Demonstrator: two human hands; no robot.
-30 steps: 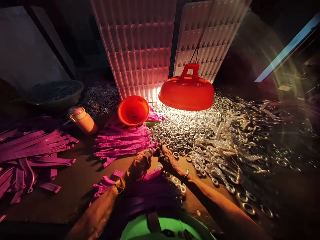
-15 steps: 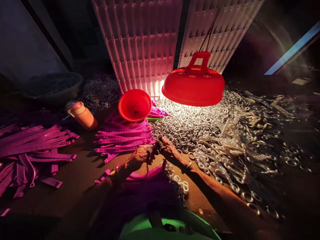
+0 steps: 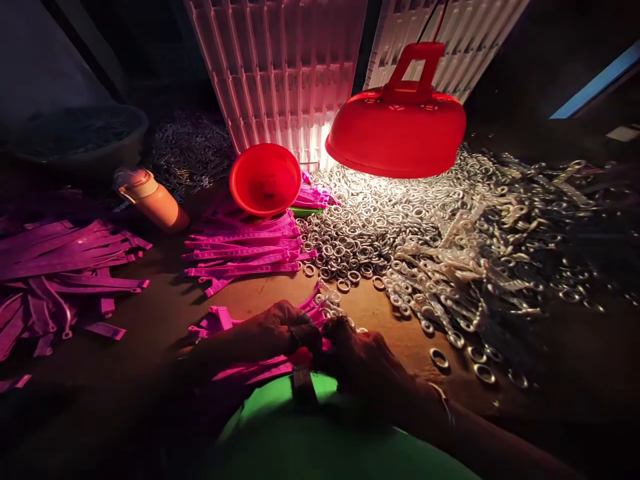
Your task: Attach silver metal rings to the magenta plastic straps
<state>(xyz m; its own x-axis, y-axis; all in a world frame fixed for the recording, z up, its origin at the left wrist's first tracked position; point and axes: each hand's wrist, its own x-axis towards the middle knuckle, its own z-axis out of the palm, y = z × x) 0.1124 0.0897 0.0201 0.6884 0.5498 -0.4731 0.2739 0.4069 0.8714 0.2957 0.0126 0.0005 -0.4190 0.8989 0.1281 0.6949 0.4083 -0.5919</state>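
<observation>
Low in the middle of the view, my left hand [image 3: 287, 327] is closed, its fingers curled toward the other hand. My right hand [image 3: 357, 353] is closed too, close against the left one, with dark wrappings on the fingers. Shadow hides what they grip. Magenta strips [image 3: 255, 370] lie under and beside my hands, with pale rings [image 3: 331, 303] at their far end. Below the hands is a green rounded surface [image 3: 300, 440] with a dark band. Farther back, a stack of magenta strips [image 3: 245, 250] lies flat beside a large heap of metallic-looking rings [image 3: 370, 233].
A red hanging lamp [image 3: 397, 130] lights the ring heap. A red bowl [image 3: 265, 180] rests on the strips. To the left are an orange bottle [image 3: 157, 200], another magenta pile [image 3: 60, 247] and a large basin [image 3: 123, 143]. Translucent ribbed panels [image 3: 295, 80] stand behind.
Both hands have come down and nearer to me, now over the green surface, still close together. The view has tilted slightly, so the lamp, bowl and heaps sit higher in it.
</observation>
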